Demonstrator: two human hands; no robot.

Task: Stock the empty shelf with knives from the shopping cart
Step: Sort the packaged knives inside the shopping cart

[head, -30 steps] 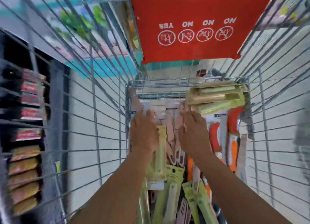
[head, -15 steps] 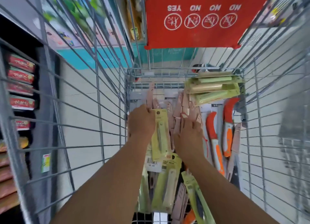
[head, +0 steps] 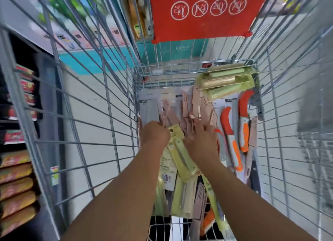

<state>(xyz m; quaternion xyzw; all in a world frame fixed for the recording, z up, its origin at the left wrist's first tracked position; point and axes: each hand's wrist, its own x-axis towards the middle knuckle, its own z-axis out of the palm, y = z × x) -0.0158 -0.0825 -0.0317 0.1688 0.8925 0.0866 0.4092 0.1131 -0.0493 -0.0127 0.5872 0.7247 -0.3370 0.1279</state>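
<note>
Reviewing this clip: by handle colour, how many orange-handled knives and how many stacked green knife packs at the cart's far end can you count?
Orange-handled knives: 2 clearly seen side by side
Green packs stacked at the far end: 3
Total: 5
The pink sheathed knives overlap too much to count, and more orange shows partly hidden lower down.

Packaged knives (head: 182, 156) crowd the shopping cart (head: 108, 114) floor at frame centre. Wire walls close both sides; the top stands open.
</note>
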